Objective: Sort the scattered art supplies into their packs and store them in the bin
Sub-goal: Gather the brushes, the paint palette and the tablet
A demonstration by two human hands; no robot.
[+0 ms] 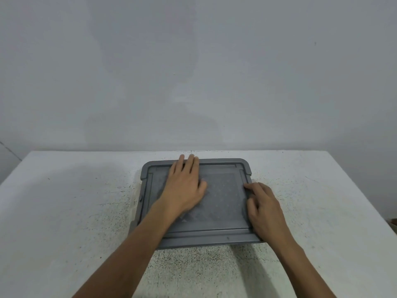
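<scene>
A grey plastic bin stands in the middle of the speckled white table, covered by its grey lid (223, 201). My left hand (184, 186) lies flat on the lid's left half, fingers straight and reaching the far rim. My right hand (264, 209) rests on the lid's right edge, fingers bent loosely over the rim. No art supplies or packs are visible; the bin's contents are hidden under the lid.
The table (64, 211) reaches a plain grey wall at the back. A small brown object (393, 222) shows at the right frame edge past the table's side.
</scene>
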